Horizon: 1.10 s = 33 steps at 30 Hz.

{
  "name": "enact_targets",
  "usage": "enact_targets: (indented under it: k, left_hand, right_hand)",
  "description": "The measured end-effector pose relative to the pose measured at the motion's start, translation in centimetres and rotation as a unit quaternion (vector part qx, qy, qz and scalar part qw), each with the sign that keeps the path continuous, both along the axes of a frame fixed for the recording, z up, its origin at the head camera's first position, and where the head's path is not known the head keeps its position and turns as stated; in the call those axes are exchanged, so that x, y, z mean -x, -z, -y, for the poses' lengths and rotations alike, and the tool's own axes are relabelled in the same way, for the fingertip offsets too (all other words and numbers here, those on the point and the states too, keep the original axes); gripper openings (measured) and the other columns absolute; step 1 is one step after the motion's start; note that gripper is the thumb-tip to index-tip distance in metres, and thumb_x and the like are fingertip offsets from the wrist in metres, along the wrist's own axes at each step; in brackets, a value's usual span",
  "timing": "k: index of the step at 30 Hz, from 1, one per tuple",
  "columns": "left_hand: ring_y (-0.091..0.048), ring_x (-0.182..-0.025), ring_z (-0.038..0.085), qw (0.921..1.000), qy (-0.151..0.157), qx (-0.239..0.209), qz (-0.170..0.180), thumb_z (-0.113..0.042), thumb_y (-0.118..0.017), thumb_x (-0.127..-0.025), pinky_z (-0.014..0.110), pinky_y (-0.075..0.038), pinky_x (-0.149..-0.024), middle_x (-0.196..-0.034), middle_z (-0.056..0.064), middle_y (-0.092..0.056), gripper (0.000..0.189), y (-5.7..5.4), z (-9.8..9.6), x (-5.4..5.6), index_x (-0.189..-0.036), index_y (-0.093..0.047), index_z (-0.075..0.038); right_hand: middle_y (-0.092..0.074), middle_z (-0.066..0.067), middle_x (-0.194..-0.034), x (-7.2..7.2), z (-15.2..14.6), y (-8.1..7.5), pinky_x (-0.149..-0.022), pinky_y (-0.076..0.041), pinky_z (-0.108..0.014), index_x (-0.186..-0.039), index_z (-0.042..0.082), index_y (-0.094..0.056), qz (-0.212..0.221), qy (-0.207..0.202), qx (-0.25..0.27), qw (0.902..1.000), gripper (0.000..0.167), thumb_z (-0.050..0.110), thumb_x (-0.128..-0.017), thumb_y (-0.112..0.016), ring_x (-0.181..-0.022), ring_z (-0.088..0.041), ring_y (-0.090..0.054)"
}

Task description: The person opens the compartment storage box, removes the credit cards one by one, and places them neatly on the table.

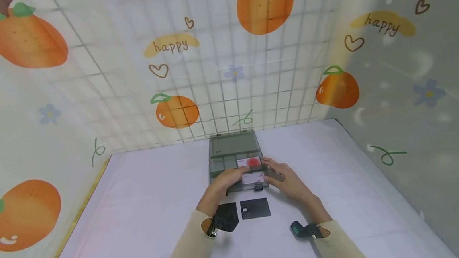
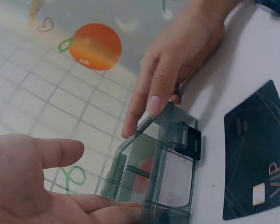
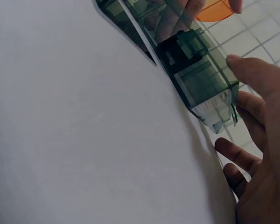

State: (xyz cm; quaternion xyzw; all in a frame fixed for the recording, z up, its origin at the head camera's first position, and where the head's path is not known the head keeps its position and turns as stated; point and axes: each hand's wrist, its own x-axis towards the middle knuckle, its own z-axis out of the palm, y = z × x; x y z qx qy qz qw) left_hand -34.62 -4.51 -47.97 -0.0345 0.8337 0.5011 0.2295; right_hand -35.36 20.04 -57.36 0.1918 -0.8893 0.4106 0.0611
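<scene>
An opened, translucent grey-green plastic box point(image 1: 215, 164) with divided compartments has its lid point(image 1: 234, 145) folded back. Inside, at the right, lie a pale card with a red round patch point(image 1: 253, 162) and a pale card with a floral print point(image 1: 252, 178). My left hand point(image 1: 226, 181) reaches over the box's left part; in the left wrist view its fingers point(image 2: 105, 212) meet the box and one digit stands out straight. Fingers and thumb of my right hand point(image 1: 292, 182) touch the box's right side, the thumb at the front corner near the black latch point(image 2: 185, 136).
In front of the box lies a black VIP card point(image 1: 255, 208). Beside it is another black card point(image 1: 229, 207), partly hidden by the left wrist device point(image 1: 226, 222). The white table point(image 1: 154, 210) meets patterned curtains at the back and sides.
</scene>
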Motion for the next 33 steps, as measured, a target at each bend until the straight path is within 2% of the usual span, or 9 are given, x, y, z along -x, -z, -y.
enact_targets:
  k: [5,7,10,13,15,18,23,29,33]
  left_hand:
    - [-0.046,-0.132,0.042,0.9978,-0.008,-0.066,0.001,-0.044,-0.057,-0.098,0.071,-0.028,-0.105,-0.130,0.019,-0.064,0.057,0.1,0.5,0.4,-0.132,-0.062,0.001]
    - [-0.046,-0.132,0.040,0.9972,-0.010,-0.074,-0.008,-0.041,-0.058,-0.098,0.068,-0.028,-0.107,-0.129,0.018,-0.065,0.054,0.3,0.7,0.5,-0.130,-0.064,0.002]
    - [-0.049,-0.129,0.040,0.9976,-0.015,-0.058,-0.033,-0.038,-0.059,-0.099,0.066,-0.032,-0.106,-0.124,0.017,-0.067,0.048,0.5,1.0,0.4,-0.122,-0.068,0.003]
    - [-0.054,-0.122,0.039,0.9965,-0.026,-0.034,-0.071,-0.033,-0.062,-0.098,0.063,-0.040,-0.101,-0.121,0.014,-0.068,0.039,0.8,1.0,0.2,-0.117,-0.073,-0.001]
    - [-0.060,-0.112,0.033,0.9939,-0.041,-0.030,-0.099,-0.028,-0.066,-0.097,0.055,-0.047,-0.096,-0.115,0.011,-0.070,0.030,1.0,0.8,0.2,-0.112,-0.075,-0.004]
    - [-0.064,-0.093,0.023,0.9884,-0.064,-0.030,-0.135,-0.021,-0.072,-0.093,0.042,-0.053,-0.082,-0.101,0.006,-0.072,0.020,1.4,0.2,0.1,-0.103,-0.077,-0.005]
    - [-0.062,-0.075,0.015,0.9818,-0.075,-0.024,-0.173,-0.013,-0.076,-0.087,0.030,-0.050,-0.064,-0.083,0.003,-0.070,0.014,1.6,-1.2,0.3,-0.096,-0.074,-0.002]
    - [-0.061,-0.071,0.015,0.9791,-0.061,0.020,-0.193,-0.016,-0.077,-0.086,0.028,-0.047,-0.058,-0.076,0.002,-0.070,0.014,1.6,-2.1,0.3,-0.088,-0.075,-0.002]
    - [-0.061,-0.068,0.014,0.9771,-0.059,0.023,-0.203,-0.014,-0.076,-0.087,0.027,-0.046,-0.056,-0.073,0.002,-0.070,0.012,1.5,-2.2,0.3,-0.086,-0.075,-0.002]
  right_hand:
    - [-0.039,0.010,-0.157,0.0,-0.1,-0.1,-0.106,-0.033,-0.065,-0.150,0.025,-0.049,0.006,0.005,0.000,1.0000,0.062,0.038,-0.094,-0.071,-0.133,-0.029,-0.044]
    - [-0.039,0.010,-0.157,0.0,-0.1,-0.1,-0.106,-0.034,-0.065,-0.150,0.025,-0.049,0.006,0.005,-0.001,1.0000,0.062,0.039,-0.094,-0.071,-0.132,-0.029,-0.044]
    - [-0.040,0.010,-0.156,0.0,-0.1,-0.1,-0.106,-0.034,-0.065,-0.150,0.025,-0.049,0.004,0.004,0.002,1.0000,0.062,0.038,-0.094,-0.071,-0.132,-0.029,-0.044]
    - [-0.040,0.010,-0.156,0.0,-0.1,-0.1,-0.106,-0.034,-0.064,-0.150,0.024,-0.050,0.002,0.001,0.005,1.0000,0.061,0.037,-0.094,-0.071,-0.132,-0.029,-0.044]
    - [-0.040,0.010,-0.156,0.0,-0.1,-0.1,-0.106,-0.035,-0.063,-0.149,0.023,-0.050,-0.002,0.000,0.006,1.0000,0.062,0.038,-0.093,-0.072,-0.131,-0.028,-0.045]
    - [-0.041,0.007,-0.156,-0.1,0.1,-0.1,-0.105,-0.036,-0.063,-0.149,0.020,-0.051,-0.015,-0.007,0.007,0.9998,0.062,0.037,-0.093,-0.072,-0.130,-0.029,-0.046]
    - [-0.042,0.004,-0.156,-0.1,0.1,-0.1,-0.103,-0.037,-0.063,-0.148,0.017,-0.052,-0.028,-0.024,0.014,0.9992,0.061,0.036,-0.093,-0.072,-0.130,-0.032,-0.046]
    - [-0.042,0.006,-0.156,0.1,-0.1,0.1,-0.105,-0.037,-0.060,-0.149,0.017,-0.051,-0.028,-0.030,0.011,0.9991,0.061,0.038,-0.094,-0.070,-0.131,-0.029,-0.046]
    - [-0.040,0.010,-0.156,0.2,-0.4,0.2,-0.106,-0.036,-0.060,-0.149,0.020,-0.050,-0.014,-0.022,0.011,0.9996,0.061,0.039,-0.094,-0.070,-0.132,-0.028,-0.044]
